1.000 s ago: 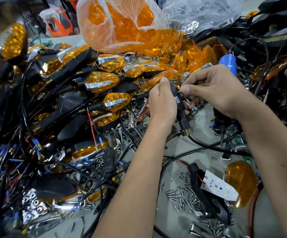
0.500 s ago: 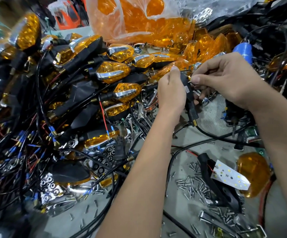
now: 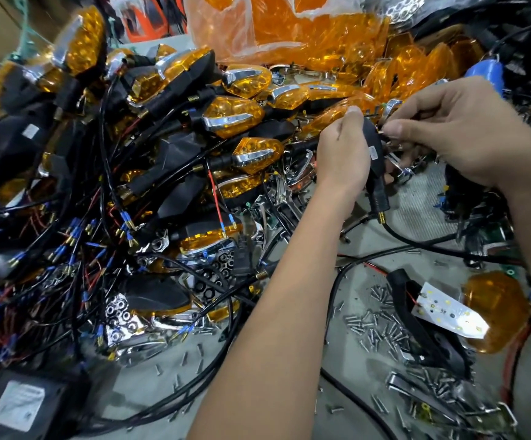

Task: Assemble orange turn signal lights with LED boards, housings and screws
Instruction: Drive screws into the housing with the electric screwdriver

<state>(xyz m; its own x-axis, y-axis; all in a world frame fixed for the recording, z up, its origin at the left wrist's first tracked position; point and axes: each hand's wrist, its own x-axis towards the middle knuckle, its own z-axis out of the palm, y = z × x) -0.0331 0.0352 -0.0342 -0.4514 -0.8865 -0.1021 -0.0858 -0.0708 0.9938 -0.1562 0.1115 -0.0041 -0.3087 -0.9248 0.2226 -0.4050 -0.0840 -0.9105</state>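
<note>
Black housing (image 3: 374, 154), matte plastic with a brass threaded stem, stands upright in the left hand (image 3: 343, 157), whose fingers curl around it. The right hand (image 3: 454, 134) pinches something small at its top, perhaps a wire. Below the housing, loose steel screws (image 3: 381, 328) lie on the grey bench (image 3: 369, 246).

Your left hand (image 3: 342, 154) grips a matt black plastic housing (image 3: 374, 150) with a small paper label and a brass-coloured threaded metal end. To your left, the finished lights (image 3: 232, 117) show glossy, translucent orange plastic lenses with shiny chrome trim. Thin, crinkled clear plastic forms the bag (image 3: 276, 30) of orange lenses. Bright metal screws (image 3: 381, 328) lie on the dull grey, smooth table (image 3: 394, 249), beside a matt white LED board (image 3: 448, 312).
</note>
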